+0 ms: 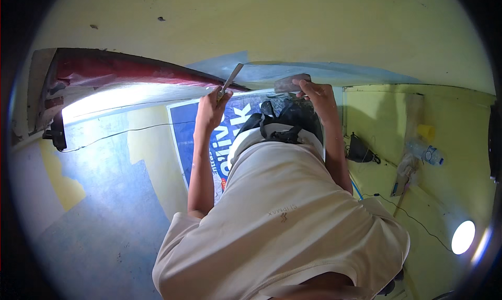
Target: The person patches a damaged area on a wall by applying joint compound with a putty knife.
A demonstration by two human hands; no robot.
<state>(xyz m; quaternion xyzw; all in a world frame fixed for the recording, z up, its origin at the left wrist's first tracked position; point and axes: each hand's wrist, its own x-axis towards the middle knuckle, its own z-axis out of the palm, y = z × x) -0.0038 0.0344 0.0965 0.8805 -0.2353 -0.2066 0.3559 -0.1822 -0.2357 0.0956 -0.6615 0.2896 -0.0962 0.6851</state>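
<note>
My left hand point(212, 107) is closed around a narrow grey putty knife point(231, 78), whose flat blade points up and away to the right. Opposite it, my right hand point(317, 94) grips a flat grey-brown rectangular plate point(288, 84) by its right end, thumb and fingers pinched on it. The two tools are apart, and neither visibly touches the wall. Whether there is paste on either one is too small to tell. Beyond them rises a yellow wall point(324, 28) with a blue-grey patch point(334, 71) along its lower part.
A red covering point(115, 70) hangs along a ledge at the left, above a bright gap. Below lies a blue printed sheet point(183, 138). On the right are a black pouch-like thing point(361, 149), a plastic bottle point(431, 154), a cable point(418, 224) and a lit round lamp point(463, 237).
</note>
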